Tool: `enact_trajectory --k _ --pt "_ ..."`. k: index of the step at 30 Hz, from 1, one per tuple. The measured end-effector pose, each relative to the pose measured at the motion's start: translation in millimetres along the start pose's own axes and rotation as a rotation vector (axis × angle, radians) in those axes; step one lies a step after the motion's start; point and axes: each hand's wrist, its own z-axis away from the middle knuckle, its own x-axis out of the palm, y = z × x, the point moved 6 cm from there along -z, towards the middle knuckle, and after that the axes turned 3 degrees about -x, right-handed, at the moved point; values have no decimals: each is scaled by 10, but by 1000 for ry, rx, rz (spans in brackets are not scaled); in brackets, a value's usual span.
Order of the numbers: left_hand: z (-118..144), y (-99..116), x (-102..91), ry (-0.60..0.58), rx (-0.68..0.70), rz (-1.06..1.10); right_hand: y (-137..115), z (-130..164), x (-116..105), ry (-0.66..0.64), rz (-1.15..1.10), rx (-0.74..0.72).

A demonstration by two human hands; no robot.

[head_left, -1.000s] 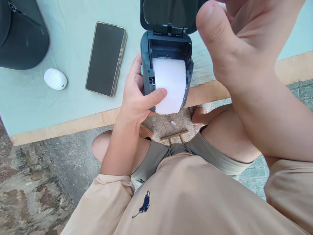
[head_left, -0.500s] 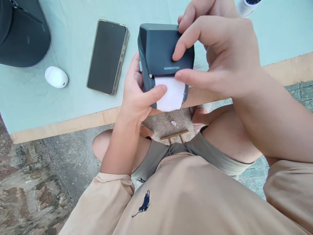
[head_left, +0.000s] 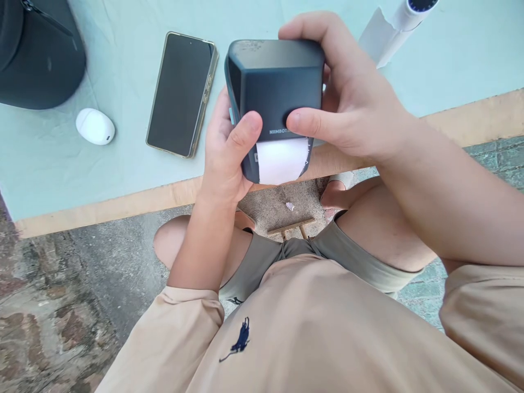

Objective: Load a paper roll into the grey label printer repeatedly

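A dark label printer (head_left: 282, 90) with NIIMBOT lettering is held above the table's near edge. Its lid is down, and a strip of white label paper (head_left: 283, 161) sticks out below the lid. My left hand (head_left: 229, 150) grips the printer's left side, its thumb on the lid's lower left corner. On the opposite side my right hand (head_left: 347, 98) wraps the printer, thumb pressed on the lid near the lettering and index finger over the top edge. Its other fingers are partly hidden behind the printer.
On the pale green tabletop (head_left: 126, 65) lie a smartphone (head_left: 182, 94) and a white earbud case (head_left: 95, 126). A black zipped case (head_left: 39, 60) stands at the far left. A white cylinder (head_left: 411, 13) and a piece of white paper (head_left: 376, 38) are at the upper right.
My right hand has come down from over the lid to grip the printer's right side. My left thumb has moved off the paper onto the lid. The printer has tilted slightly.
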Motion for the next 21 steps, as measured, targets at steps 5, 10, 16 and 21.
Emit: enact_trajectory --k 5,10,16,21 --pt "-23 -36 -30 -38 69 26 -6 12 11 7 -46 2" --pt "-10 -42 -27 -6 49 -21 -21 9 -22 10 -14 4" --pt "-14 -57 -42 31 15 -47 40 -3 9 20 -3 -40" --pt "-27 -62 -21 31 -7 -44 68 15 13 83 36 -136"
